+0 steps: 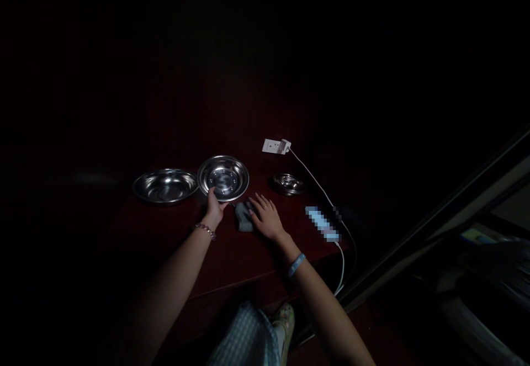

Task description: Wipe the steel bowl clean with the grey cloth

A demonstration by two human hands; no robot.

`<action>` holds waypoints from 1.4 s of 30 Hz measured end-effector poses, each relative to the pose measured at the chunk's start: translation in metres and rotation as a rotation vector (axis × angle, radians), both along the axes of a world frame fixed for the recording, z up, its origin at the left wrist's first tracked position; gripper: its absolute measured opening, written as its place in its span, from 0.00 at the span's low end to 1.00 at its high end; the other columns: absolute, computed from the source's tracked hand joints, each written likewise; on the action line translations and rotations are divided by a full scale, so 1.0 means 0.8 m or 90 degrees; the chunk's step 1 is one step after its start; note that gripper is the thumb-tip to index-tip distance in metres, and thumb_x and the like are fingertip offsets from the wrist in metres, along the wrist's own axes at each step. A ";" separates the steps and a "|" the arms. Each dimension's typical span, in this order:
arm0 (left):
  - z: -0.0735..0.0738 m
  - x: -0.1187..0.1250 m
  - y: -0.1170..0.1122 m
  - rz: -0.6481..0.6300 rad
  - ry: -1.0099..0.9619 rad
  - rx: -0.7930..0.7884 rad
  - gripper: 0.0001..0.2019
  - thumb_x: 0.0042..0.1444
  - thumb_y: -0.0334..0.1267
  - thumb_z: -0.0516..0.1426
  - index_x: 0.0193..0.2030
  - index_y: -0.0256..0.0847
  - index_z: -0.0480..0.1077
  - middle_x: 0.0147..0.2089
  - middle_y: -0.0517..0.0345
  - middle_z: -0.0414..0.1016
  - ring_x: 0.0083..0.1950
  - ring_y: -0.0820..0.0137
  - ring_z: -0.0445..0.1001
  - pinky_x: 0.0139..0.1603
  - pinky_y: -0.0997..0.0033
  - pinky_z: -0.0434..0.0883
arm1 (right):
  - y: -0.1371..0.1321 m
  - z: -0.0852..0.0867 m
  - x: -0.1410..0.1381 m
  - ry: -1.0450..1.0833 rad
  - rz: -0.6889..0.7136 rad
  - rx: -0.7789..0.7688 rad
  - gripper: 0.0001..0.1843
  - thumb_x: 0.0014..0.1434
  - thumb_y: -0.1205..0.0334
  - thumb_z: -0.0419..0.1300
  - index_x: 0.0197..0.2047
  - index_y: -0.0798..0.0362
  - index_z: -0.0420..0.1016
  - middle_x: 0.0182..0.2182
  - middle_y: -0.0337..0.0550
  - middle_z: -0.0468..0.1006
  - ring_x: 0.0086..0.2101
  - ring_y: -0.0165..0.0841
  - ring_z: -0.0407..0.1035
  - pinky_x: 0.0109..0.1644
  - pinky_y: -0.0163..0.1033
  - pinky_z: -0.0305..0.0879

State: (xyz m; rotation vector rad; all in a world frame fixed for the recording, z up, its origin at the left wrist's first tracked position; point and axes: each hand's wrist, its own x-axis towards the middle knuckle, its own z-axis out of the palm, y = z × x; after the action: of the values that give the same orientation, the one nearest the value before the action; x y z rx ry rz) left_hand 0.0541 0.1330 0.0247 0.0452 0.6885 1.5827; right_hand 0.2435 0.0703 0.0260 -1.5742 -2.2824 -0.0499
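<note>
My left hand grips the near rim of a shiny steel bowl, thumb on the inside, and the bowl tilts toward me. Beside it, my right hand lies with fingers stretched out on or against a folded grey cloth; whether it presses on the cloth I cannot tell. A wider steel basin sits to the left, close to the held bowl. Small steel bowls, seemingly stacked, stand on the right beyond my right hand.
The dark red table ends at a front edge near my knees. A white charger is plugged into a wall socket; its cable runs down the right side, past a blurred-out bright device. Much of the room is dark.
</note>
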 end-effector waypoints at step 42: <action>0.000 0.010 -0.006 0.008 0.079 -0.008 0.13 0.69 0.39 0.54 0.52 0.41 0.77 0.55 0.49 0.82 0.62 0.63 0.78 0.58 0.63 0.78 | -0.011 -0.024 -0.024 -0.076 -0.003 -0.097 0.30 0.77 0.51 0.43 0.78 0.49 0.56 0.76 0.48 0.57 0.76 0.41 0.49 0.78 0.57 0.47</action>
State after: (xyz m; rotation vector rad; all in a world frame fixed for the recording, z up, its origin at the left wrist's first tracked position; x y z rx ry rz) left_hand 0.0620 0.1280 0.0250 0.1309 0.7955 1.5975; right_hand 0.2243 0.0615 0.0070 -1.6928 -2.4247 0.0301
